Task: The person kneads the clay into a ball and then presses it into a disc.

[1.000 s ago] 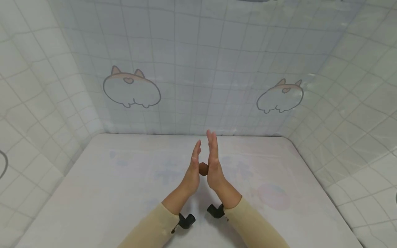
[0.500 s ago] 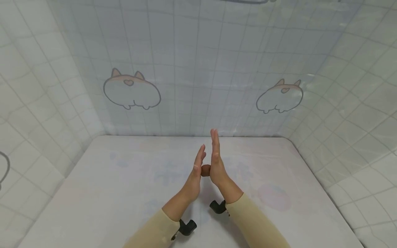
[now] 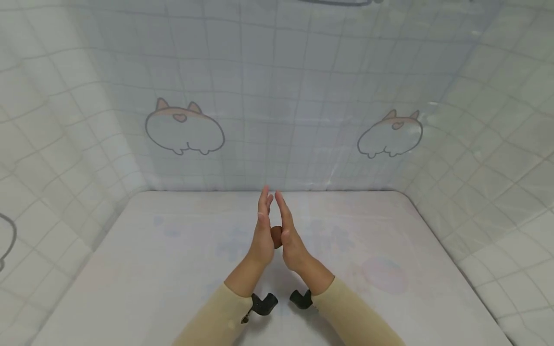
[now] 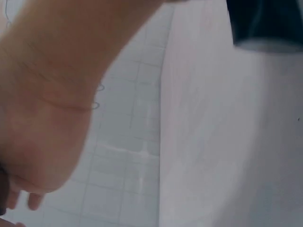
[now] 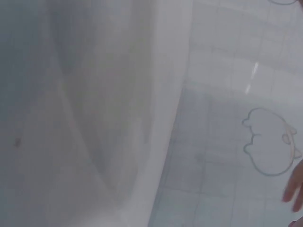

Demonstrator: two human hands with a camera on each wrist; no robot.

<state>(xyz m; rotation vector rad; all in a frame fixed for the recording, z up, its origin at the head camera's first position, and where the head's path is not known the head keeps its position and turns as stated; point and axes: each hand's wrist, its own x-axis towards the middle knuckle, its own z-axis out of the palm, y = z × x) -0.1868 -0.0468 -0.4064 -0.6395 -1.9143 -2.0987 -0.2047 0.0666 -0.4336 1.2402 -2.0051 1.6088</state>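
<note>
In the head view, a small brown lump (image 3: 276,237), roundish and clay-like, sits between my two palms above the table. My left hand (image 3: 261,238) presses it from the left with its fingers straight and pointing forward. From the other side my right hand (image 3: 293,240) presses against it, fingers straight too and leaning towards the left ones. The left fingertips reach slightly farther forward. The left wrist view has the heel of my left hand (image 4: 45,127) large, with a sliver of the dark brown lump (image 4: 4,191) at the edge. Only some fingers (image 5: 294,187) show in the right wrist view.
A pale table (image 3: 143,269) with faint coloured prints lies beneath the hands. Around it hang white grid-patterned curtains (image 3: 277,120) with corgi drawings (image 3: 185,130). Black wrist-worn pieces (image 3: 265,304) stick out from both cream sleeves (image 3: 216,317).
My left hand has slid forward and my right hand has drawn back, the palms rubbing past each other. Both hands and the brown lump have shifted left, and the lump has turned.
</note>
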